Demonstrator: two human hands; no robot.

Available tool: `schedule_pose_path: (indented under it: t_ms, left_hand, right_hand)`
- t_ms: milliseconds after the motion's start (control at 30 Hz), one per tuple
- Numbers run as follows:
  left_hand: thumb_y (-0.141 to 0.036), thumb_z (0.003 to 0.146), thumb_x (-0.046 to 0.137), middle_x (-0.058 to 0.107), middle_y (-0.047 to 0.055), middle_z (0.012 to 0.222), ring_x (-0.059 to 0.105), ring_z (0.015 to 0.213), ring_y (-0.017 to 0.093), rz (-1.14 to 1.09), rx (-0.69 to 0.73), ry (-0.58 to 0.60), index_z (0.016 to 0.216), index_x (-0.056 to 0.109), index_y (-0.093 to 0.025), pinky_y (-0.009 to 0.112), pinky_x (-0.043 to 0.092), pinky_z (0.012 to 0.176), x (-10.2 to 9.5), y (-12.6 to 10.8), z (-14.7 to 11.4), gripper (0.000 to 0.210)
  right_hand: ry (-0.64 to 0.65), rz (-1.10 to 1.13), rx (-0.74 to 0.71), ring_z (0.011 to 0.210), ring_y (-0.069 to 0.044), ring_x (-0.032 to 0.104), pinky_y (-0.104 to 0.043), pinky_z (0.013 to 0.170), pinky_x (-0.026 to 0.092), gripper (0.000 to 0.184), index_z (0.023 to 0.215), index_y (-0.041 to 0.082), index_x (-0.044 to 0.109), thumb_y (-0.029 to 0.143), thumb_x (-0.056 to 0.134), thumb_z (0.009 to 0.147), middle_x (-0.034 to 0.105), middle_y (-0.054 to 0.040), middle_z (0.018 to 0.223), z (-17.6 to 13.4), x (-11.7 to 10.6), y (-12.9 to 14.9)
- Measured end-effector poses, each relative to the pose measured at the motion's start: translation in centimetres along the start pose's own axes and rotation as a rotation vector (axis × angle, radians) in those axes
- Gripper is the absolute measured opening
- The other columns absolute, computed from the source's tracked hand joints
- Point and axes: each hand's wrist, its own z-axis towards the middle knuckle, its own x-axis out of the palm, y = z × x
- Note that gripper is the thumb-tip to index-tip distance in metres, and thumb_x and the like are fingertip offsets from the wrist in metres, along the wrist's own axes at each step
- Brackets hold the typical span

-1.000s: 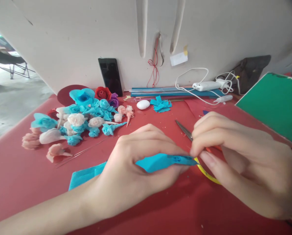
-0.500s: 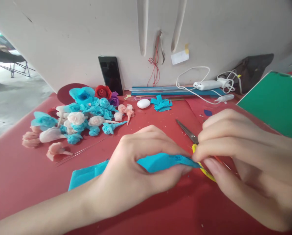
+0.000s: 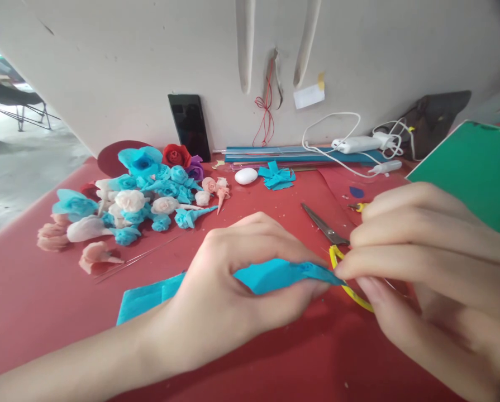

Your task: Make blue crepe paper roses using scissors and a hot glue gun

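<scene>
My left hand (image 3: 241, 290) pinches a narrow gathered piece of blue crepe paper (image 3: 317, 272) between thumb and fingers. At its pointed right end, my right hand (image 3: 425, 268) has thumb and index finger closed on the tip; the exact grip is partly hidden. Behind my left hand and wrist lies a flat blue paper strip (image 3: 149, 298), partly covered by them. Scissors (image 3: 323, 226) with yellow handles rest on the table just beyond the fingertips, their handles partly behind my right hand.
Several paper flowers (image 3: 130, 201) are heaped at the left, with thin wires (image 3: 136, 261) in front. Farther back are a phone (image 3: 189, 127), a white egg-shaped object (image 3: 246, 176), blue paper scraps (image 3: 277, 176) and a white cable (image 3: 331, 161). A green board (image 3: 471, 173) stands at the right.
My right hand has shifted slightly right and its fingers have rolled a little, uncovering a small yellow-handled tool behind it. My left hand stays nearly still on the blue crepe paper.
</scene>
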Motion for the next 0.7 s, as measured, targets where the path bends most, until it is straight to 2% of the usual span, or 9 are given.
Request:
schedule_pose_path:
  t_ms: [167, 300, 533, 700]
  left_hand:
    - [-0.013, 0.074, 0.071, 0.070, -0.004, 0.073, 0.063, 0.073, 0.012, -0.013, -0.025, -0.006, 0.078, 0.070, -0.020, 0.022, 0.053, 0.069, -0.06, -0.07, -0.15, 0.008]
    - [-0.014, 0.074, 0.071, 0.071, -0.004, 0.073, 0.063, 0.072, 0.012, -0.019, -0.021, -0.003, 0.077, 0.070, -0.020, 0.022, 0.053, 0.069, 0.05, -0.01, -0.12, 0.007]
    - [-0.012, 0.074, 0.071, 0.070, -0.004, 0.072, 0.062, 0.072, 0.011, -0.021, -0.015, 0.001, 0.077, 0.070, -0.019, 0.020, 0.052, 0.070, 0.04, 0.19, 0.06, 0.007]
    - [-0.013, 0.074, 0.071, 0.070, -0.004, 0.072, 0.063, 0.073, 0.011, -0.046, -0.031, 0.013, 0.076, 0.070, -0.018, 0.020, 0.052, 0.071, 0.12, 0.13, -0.01, 0.006]
  right_hand:
    - [-0.018, -0.059, -0.040, 0.064, -0.015, 0.050, -0.033, 0.062, 0.044, 0.017, 0.073, 0.018, 0.060, 0.004, 0.050, 0.070, 0.060, -0.0011, 0.064, -0.32, -0.08, -0.44]
    - [0.016, -0.026, -0.028, 0.064, -0.015, 0.050, -0.034, 0.064, 0.045, 0.015, 0.072, 0.017, 0.060, 0.006, 0.051, 0.069, 0.061, -0.0007, 0.067, -0.36, -0.19, -0.52]
    - [-0.008, -0.010, 0.008, 0.059, -0.014, 0.052, -0.029, 0.057, 0.046, 0.018, 0.068, 0.018, 0.059, 0.002, 0.052, 0.065, 0.060, -0.0006, 0.060, 0.15, 0.01, -0.26]
    - [-0.004, -0.002, -0.006, 0.058, -0.014, 0.052, -0.030, 0.057, 0.045, 0.021, 0.074, 0.020, 0.058, 0.002, 0.050, 0.068, 0.057, -0.0002, 0.061, 0.34, 0.37, -0.33]
